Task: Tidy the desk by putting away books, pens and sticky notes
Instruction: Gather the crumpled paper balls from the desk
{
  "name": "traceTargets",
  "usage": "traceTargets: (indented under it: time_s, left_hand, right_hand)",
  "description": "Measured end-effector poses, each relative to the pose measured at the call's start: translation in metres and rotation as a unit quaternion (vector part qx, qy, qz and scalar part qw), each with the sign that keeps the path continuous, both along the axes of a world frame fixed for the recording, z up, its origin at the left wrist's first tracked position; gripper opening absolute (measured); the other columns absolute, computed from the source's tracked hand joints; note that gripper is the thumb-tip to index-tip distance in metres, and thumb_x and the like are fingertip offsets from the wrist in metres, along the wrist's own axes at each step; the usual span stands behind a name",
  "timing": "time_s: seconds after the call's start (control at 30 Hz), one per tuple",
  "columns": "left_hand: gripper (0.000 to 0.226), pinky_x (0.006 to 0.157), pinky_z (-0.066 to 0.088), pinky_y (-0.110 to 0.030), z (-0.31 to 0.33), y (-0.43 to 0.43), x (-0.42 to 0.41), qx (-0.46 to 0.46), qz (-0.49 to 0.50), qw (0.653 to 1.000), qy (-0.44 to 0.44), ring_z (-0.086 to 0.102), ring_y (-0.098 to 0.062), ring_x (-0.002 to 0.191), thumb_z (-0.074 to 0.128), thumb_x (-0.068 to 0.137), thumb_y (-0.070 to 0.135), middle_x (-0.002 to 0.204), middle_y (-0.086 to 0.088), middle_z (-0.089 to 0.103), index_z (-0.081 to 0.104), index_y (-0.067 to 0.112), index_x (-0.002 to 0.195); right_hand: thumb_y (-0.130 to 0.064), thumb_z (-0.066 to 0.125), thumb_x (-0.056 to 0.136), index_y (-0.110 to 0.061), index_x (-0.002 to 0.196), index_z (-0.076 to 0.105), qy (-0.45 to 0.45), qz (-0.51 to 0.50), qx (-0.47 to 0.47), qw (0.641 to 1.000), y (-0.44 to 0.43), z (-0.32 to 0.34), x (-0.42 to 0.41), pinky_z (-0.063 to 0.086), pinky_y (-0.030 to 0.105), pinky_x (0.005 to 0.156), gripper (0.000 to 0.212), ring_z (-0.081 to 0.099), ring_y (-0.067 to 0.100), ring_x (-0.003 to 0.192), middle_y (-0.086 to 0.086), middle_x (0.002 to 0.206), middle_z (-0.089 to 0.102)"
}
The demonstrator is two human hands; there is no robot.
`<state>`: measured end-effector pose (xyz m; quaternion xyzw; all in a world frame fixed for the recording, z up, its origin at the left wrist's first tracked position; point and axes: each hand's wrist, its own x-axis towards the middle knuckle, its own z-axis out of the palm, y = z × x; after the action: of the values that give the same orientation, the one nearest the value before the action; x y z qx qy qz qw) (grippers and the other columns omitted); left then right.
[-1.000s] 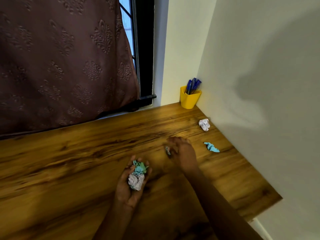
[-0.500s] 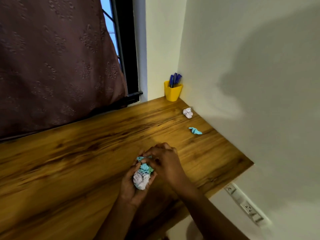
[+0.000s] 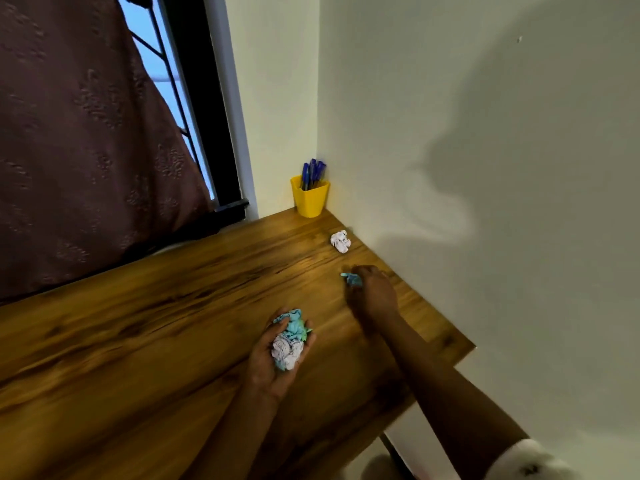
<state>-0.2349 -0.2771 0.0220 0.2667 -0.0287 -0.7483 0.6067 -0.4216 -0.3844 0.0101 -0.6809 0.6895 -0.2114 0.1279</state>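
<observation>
My left hand (image 3: 277, 355) lies palm up over the wooden desk (image 3: 145, 327) and cups a bunch of crumpled sticky notes (image 3: 290, 341), blue and white. My right hand (image 3: 372, 294) reaches to the desk's right side, and its curled fingers close on a crumpled blue note (image 3: 352, 279). A crumpled white note (image 3: 340, 241) lies further back near the wall. A yellow cup (image 3: 309, 199) holding blue pens (image 3: 312, 173) stands in the back corner.
A white wall runs along the desk's right edge. A brown curtain (image 3: 79, 150) hangs behind the desk on the left, next to a dark window frame (image 3: 207, 109). The desk's right front corner (image 3: 464, 346) ends beside my right forearm.
My right hand left the bunch in my left hand and reached right and back to the blue note by the wall. The left hand kept hold of its crumpled notes.
</observation>
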Motion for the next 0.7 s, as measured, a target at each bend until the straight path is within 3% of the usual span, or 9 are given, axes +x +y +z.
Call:
traceTargets:
  time_s: [0.1,0.17,0.27,0.33,0.43,0.5,0.6,0.63,0.7]
  left_hand:
    - [0.106,0.069,0.059,-0.044,-0.005,-0.014,-0.016,0.012,0.005,1.0,0.006,0.071,-0.032,0.082,0.095,0.011,0.008,0.113,-0.017,0.063,0.059,0.008,0.111]
    - [0.113,0.07,0.059,-0.046,-0.009,-0.025,-0.024,0.017,0.009,1.0,0.019,0.07,-0.035,0.089,0.096,0.016,0.007,0.122,-0.019,0.06,0.055,0.008,0.122]
    - [0.117,0.07,0.059,-0.047,-0.012,-0.041,-0.035,0.016,0.013,0.999,0.043,0.068,-0.038,0.096,0.096,0.022,0.006,0.13,-0.021,0.056,0.05,0.008,0.13]
    - [0.11,0.065,0.059,-0.046,-0.013,-0.052,-0.044,0.007,0.005,0.999,0.05,0.069,-0.035,0.094,0.096,0.021,0.008,0.123,-0.021,0.061,0.057,0.004,0.123]
    - [0.08,0.058,0.059,-0.039,-0.016,-0.064,-0.058,-0.014,0.005,0.999,0.037,0.072,-0.028,0.08,0.096,0.013,0.013,0.099,-0.016,0.072,0.076,0.005,0.091]
    - [0.081,0.054,0.058,-0.035,-0.017,-0.068,-0.065,-0.02,0.005,0.999,0.028,0.072,-0.026,0.074,0.096,0.012,0.015,0.092,-0.013,0.073,0.075,0.007,0.09]
    - [0.085,0.049,0.056,-0.033,-0.02,-0.073,-0.07,-0.014,0.0,1.0,0.022,0.072,-0.026,0.067,0.095,0.007,0.013,0.086,-0.013,0.073,0.073,0.006,0.089]
    - [0.082,0.048,0.056,-0.032,-0.021,-0.075,-0.072,-0.015,0.003,1.0,0.019,0.072,-0.025,0.065,0.094,0.005,0.012,0.084,-0.013,0.073,0.074,0.005,0.085]
    - [0.077,0.046,0.055,-0.029,-0.017,-0.081,-0.076,-0.011,0.015,1.0,0.007,0.071,-0.023,0.061,0.093,0.002,0.013,0.079,-0.012,0.073,0.076,0.005,0.076]
  right_hand:
    - [-0.015,0.056,0.088,-0.017,0.121,0.057,0.027,0.039,-0.015,0.999,-0.015,-0.011,-0.007,0.043,0.028,0.078,0.033,0.056,0.024,0.102,0.006,0.117,0.061]
    - [-0.013,0.057,0.087,-0.016,0.108,0.064,-0.023,0.037,-0.029,0.999,-0.017,-0.005,-0.011,0.039,0.023,0.068,0.023,0.059,0.02,0.091,0.004,0.105,0.065]
    - [-0.008,0.064,0.083,-0.02,0.093,0.071,-0.161,0.051,-0.068,0.983,0.0,0.019,-0.011,0.044,0.02,0.07,0.017,0.06,0.013,0.084,0.0,0.099,0.069]
    - [-0.009,0.067,0.08,-0.028,0.083,0.07,-0.206,0.091,-0.087,0.97,0.019,0.04,-0.008,0.048,0.026,0.073,0.02,0.06,0.014,0.088,-0.003,0.097,0.067]
    - [-0.023,0.064,0.08,-0.023,0.097,0.072,-0.071,0.171,-0.095,0.978,0.037,0.047,-0.004,0.044,0.031,0.073,0.019,0.054,0.016,0.097,-0.003,0.1,0.063]
    - [-0.027,0.067,0.078,-0.025,0.1,0.071,0.007,0.195,-0.106,0.975,0.035,0.047,-0.005,0.042,0.034,0.075,0.023,0.054,0.021,0.101,-0.002,0.104,0.062]
    - [-0.033,0.061,0.084,-0.03,0.113,0.066,0.071,0.238,-0.029,0.968,0.023,0.058,-0.01,0.032,0.034,0.09,0.029,0.038,0.019,0.119,-0.007,0.125,0.05]
    - [-0.034,0.061,0.085,-0.03,0.115,0.065,0.064,0.267,0.012,0.961,0.016,0.061,-0.016,0.03,0.033,0.093,0.031,0.034,0.017,0.121,-0.009,0.128,0.047]
    - [-0.031,0.067,0.083,-0.024,0.114,0.067,-0.062,0.308,0.093,0.945,0.002,0.068,-0.028,0.035,0.029,0.098,0.032,0.039,0.015,0.121,-0.007,0.125,0.05]
